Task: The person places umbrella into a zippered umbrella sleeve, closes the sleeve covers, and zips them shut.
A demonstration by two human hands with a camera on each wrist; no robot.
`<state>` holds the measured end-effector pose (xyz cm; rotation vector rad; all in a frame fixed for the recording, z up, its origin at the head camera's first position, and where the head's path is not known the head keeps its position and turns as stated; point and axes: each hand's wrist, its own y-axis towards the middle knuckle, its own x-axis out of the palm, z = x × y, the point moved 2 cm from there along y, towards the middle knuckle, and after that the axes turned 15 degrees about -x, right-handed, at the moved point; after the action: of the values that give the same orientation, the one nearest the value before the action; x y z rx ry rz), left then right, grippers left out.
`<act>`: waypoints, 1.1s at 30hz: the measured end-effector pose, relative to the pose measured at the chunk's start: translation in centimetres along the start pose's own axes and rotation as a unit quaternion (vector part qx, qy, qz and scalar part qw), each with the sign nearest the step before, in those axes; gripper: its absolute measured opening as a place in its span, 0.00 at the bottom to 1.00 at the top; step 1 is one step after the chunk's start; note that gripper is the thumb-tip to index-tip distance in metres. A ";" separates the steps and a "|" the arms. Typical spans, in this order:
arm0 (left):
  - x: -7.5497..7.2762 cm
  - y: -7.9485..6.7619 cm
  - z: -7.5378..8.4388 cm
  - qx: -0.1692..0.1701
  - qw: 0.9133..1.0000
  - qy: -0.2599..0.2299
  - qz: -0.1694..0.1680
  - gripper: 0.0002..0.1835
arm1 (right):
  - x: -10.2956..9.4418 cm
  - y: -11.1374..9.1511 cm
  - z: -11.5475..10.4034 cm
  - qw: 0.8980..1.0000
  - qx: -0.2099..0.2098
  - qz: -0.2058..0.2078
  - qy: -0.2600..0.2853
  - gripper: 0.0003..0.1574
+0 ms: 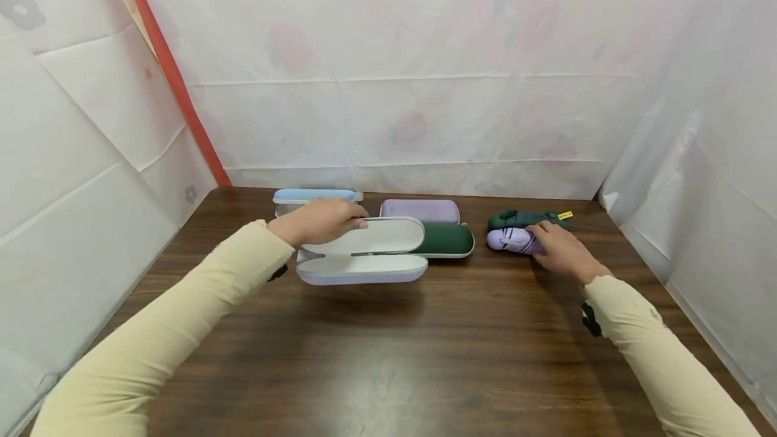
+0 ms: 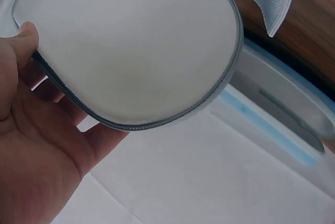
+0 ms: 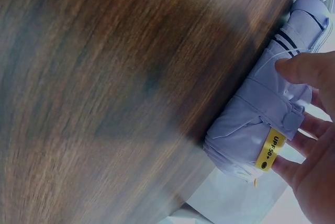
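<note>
My left hand (image 1: pixel 318 221) pinches the edge of an opened lavender zip case (image 1: pixel 363 280), which has a white lining. In the left wrist view, the thumb lies on the inside of the rim of the case (image 2: pixel 133 56) and the other fingers are behind it. On the right, my right hand (image 1: pixel 563 251) grips a folded lavender umbrella (image 1: pixel 514 241) lying on the table. The right wrist view has my thumb on one side of the umbrella (image 3: pixel 251 111) and fingers on the other. A yellow UPF50+ tag (image 3: pixel 269 149) hangs from it.
Behind the lavender umbrella lies a dark green folded umbrella (image 1: pixel 516 220) with a yellow tag. A dark green case (image 1: pixel 448 241), a purple case (image 1: pixel 419 209) and a light blue case (image 1: pixel 315 195) sit near the back edge of the wooden table (image 1: pixel 485 349). White sheets (image 1: pixel 394 86) surround the table.
</note>
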<state>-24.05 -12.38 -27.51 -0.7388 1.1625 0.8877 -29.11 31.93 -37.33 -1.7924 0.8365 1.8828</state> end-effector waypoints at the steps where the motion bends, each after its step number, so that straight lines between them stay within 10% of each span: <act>1: 0.3 0.2 0.3 0.001 1.000 0.000 0.001 0.16 | 0.0 -0.1 0.0 1.000 -0.004 0.003 -0.003 0.34; 14: 3.0 2.2 3.7 0.008 1.000 0.014 -0.012 0.16 | 0.0 0.0 -0.3 0.998 -0.006 0.006 -0.057 0.39; 33: 5.9 2.9 4.6 0.019 0.994 0.064 0.083 0.14 | 1.3 1.4 -0.9 0.996 0.035 0.005 -0.078 0.29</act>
<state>-23.72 -5.91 -32.21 -0.6835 1.3667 0.9637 -29.49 30.19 -38.44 -1.5790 0.8450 1.9472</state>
